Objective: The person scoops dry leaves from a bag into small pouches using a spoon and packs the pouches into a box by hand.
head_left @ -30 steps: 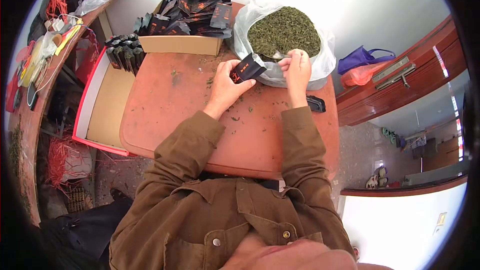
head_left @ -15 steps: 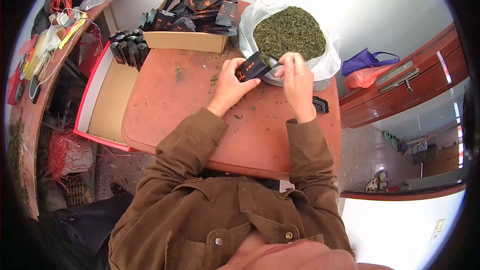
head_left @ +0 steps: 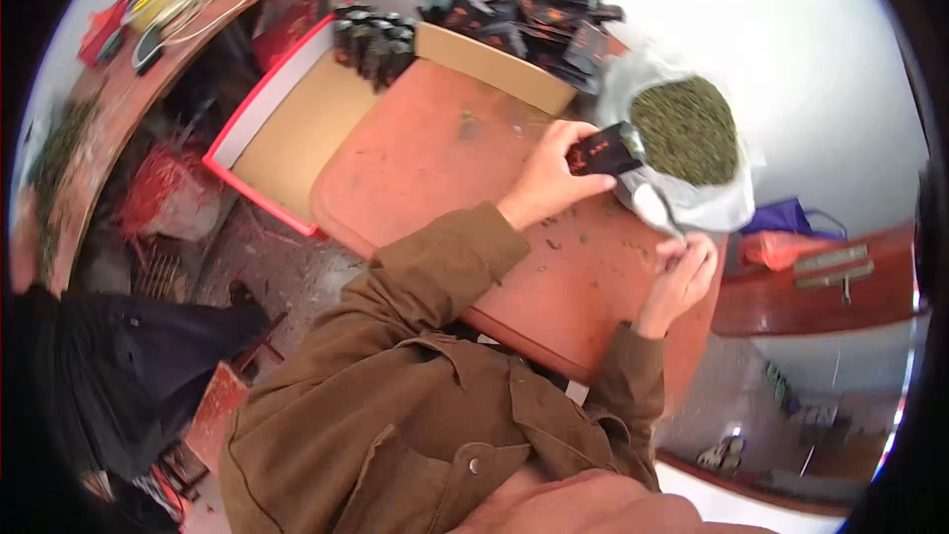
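Note:
My left hand point(head_left: 550, 176) is closed around a small black pouch point(head_left: 605, 150) with orange print, tilted with its mouth toward the right. Between the fingers of my right hand point(head_left: 682, 275) is the handle of a spoon point(head_left: 650, 206), its pale, shiny bowl just below the pouch and apart from it. Right beyond the pouch, a white plastic bag point(head_left: 727, 206) stands open, full of dried green leaves point(head_left: 684, 129) that look like tea.
A heap of black pouches point(head_left: 534, 15) fills a cardboard box point(head_left: 494, 69) at the table's back. More pouches point(head_left: 376, 44) stand in a red-edged box point(head_left: 267, 153) on the left. Leaf crumbs dot the red table point(head_left: 425, 158). A cluttered shelf point(head_left: 129, 89) runs along the left.
My right hand has drawn the spoon away from the pouch's mouth, toward me and to the right. My left hand still holds the pouch. The whole view has turned and shifted.

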Demonstrator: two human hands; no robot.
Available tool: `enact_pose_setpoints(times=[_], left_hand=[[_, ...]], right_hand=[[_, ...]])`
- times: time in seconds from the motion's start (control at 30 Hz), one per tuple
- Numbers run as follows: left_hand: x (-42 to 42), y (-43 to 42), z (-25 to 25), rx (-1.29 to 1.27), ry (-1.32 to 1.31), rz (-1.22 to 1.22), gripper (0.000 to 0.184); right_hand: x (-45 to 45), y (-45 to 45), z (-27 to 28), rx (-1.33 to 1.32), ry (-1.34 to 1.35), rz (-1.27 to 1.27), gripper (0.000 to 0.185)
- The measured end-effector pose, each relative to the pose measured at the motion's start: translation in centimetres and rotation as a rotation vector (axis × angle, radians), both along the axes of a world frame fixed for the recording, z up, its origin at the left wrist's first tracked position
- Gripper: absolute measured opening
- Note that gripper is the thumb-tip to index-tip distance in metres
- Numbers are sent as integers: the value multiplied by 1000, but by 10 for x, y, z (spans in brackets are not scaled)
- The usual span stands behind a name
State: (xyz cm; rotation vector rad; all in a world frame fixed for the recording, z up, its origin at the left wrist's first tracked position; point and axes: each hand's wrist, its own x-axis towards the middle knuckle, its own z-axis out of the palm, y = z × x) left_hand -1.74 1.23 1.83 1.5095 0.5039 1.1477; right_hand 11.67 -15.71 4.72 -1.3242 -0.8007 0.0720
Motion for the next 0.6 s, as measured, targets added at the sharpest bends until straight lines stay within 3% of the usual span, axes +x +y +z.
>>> enact_pose_setpoints(times=[0.2, 0.23, 0.37, 0.5, 0.6], left_hand=[[-99, 46, -8, -93, -229, 105, 67], [-125, 57, -3, -177, -279, 90, 66], [-203, 130, -39, -156, -306, 451, 59], [-268, 228, -126, -90, -90, 695, 55], [-288, 286, -168, -147, -74, 719, 53]], right_hand=[[-58, -3, -45, -254, 226, 341, 23], [-66, 0, -48, -296, 182, 397, 22], [-87, 17, -55, -426, -2, 512, 23], [-90, 27, -62, -482, 18, 518, 24], [-89, 25, -64, -507, 112, 512, 23]])
